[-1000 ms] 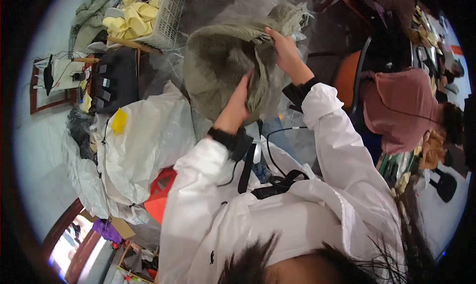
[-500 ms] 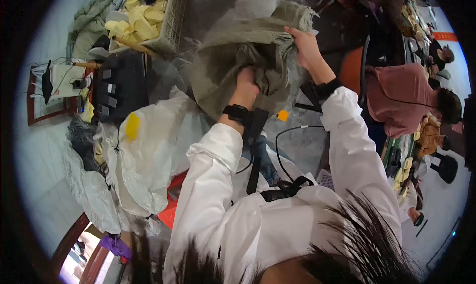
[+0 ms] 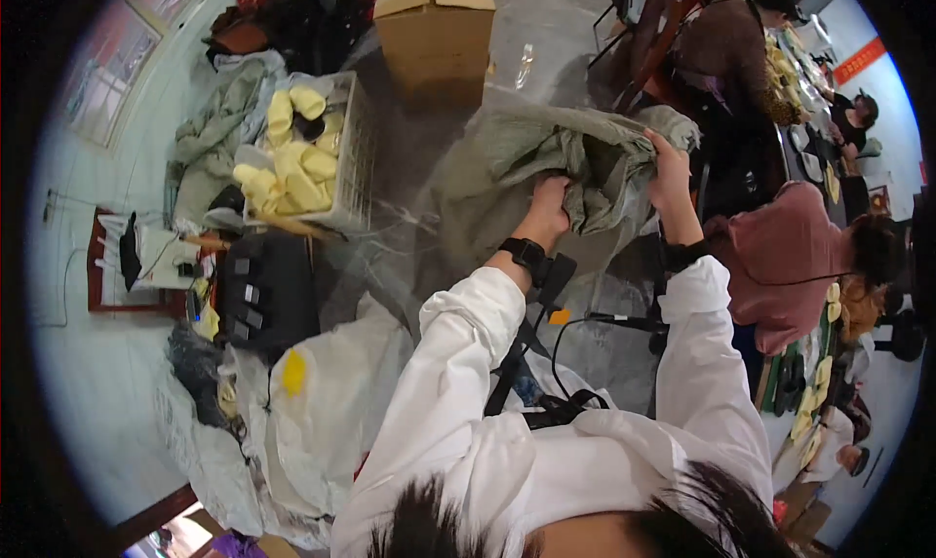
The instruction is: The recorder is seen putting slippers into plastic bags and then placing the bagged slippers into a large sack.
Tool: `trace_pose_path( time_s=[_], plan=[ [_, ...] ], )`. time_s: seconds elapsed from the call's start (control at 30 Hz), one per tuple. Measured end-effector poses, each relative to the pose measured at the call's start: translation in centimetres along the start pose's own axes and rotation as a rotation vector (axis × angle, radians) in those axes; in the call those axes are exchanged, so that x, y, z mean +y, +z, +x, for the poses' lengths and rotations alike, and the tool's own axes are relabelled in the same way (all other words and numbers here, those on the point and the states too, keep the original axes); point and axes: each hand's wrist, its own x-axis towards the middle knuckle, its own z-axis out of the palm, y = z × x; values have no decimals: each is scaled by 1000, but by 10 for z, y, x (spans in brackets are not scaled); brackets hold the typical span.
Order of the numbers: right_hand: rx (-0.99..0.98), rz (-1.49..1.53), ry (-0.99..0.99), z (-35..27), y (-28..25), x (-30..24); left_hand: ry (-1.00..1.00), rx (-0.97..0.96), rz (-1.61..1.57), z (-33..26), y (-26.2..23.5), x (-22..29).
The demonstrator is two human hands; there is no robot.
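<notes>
A large grey-green woven sack hangs in front of me, its mouth gaping and its cloth bunched in folds. Inside the near rim, my left hand is closed on the cloth, the fingertips partly hidden by folds. My right hand grips the sack's right edge, thumb on top and fingers wrapped round the cloth. Whether anything lies inside the sack cannot be seen.
At the left stands a pale plastic crate of yellow shoe-shaped pieces. Beyond the sack is a cardboard box. White sacks lie near left. A person in a pink top sits at the right by a long worktable.
Both hands and the sack now appear farther right and slightly lower in view. The cardboard box has come into sight at the top. Both hands still hold the sack.
</notes>
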Motion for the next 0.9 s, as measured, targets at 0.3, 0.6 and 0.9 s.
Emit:
trace_pose_path(
  time_s=[0.3, 0.6, 0.9],
  plan=[
    [484, 50, -89, 89, -47, 17, -59, -532, 586, 47, 32, 132],
    [346, -96, -175, 151, -92, 138, -135, 250, 1006, 115, -83, 347],
    [577, 418, 147, 239, -53, 104, -377, 110, 1420, 263, -52, 426]
  ],
)
